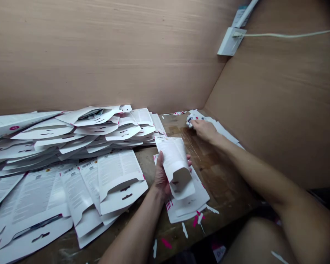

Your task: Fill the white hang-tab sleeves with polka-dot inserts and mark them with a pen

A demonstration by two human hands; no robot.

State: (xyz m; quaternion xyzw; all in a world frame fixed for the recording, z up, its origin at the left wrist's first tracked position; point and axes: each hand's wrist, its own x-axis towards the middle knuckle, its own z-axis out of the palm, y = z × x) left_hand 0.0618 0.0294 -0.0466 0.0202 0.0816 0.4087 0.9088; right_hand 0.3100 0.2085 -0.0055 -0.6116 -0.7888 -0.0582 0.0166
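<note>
My left hand (pixel 161 174) holds a folded white die-cut card (pixel 176 165) upright, with its hang-slot flap toward me. Below it lies a flat stack of white cards with pink print (pixel 187 207). My right hand (pixel 205 131) reaches to the far corner of the table. Its fingertips meet a crumpled wad of white printed paper (pixel 194 118), which lies on a strip of white offcuts (pixel 220 126). The fingers hide part of the wad, so I cannot tell whether they grip it.
Large loose piles of printed white cards (pixel 71 139) cover the left of the wooden table (pixel 209 172). Plywood walls (pixel 104 55) rise behind and to the right. A wall socket (pixel 231 41) with a white cable sits high right. Pink-marked paper scraps lie along the table's near edge.
</note>
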